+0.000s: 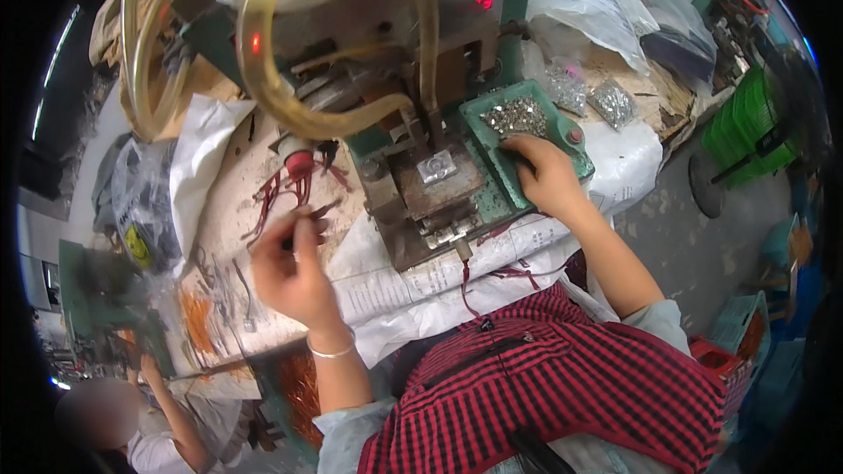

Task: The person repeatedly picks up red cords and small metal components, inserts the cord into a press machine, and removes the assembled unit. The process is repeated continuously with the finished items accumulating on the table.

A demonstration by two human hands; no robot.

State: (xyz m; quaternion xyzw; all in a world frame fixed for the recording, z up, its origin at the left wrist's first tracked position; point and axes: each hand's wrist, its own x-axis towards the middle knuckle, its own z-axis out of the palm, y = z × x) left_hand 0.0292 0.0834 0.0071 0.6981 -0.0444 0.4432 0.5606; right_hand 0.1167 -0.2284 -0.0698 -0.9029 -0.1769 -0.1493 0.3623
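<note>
My left hand [297, 274] is raised over the left side of the bench, slightly blurred, its fingers curled toward the thumb. A short dark strand [325, 209] shows at its fingertips; whether it is gripped I cannot make out. Close by lie several dark red wire leads [274, 197]. My right hand [546, 177] reaches into a green tray [499, 177], thumb and forefinger apart, at the near edge of a heap of small shiny metal pieces [516, 114]. Between my hands stands a bench press with a small silvery plate [436, 167] on its metal block [443, 193].
Thick yellowish hoses [255, 53] loop above the press. Bags of metal parts [612, 104] lie behind the tray. White printed sheeting [378, 285] covers the bench front. Green baskets [742, 127] stand at the right. Another person [167, 439] works at lower left.
</note>
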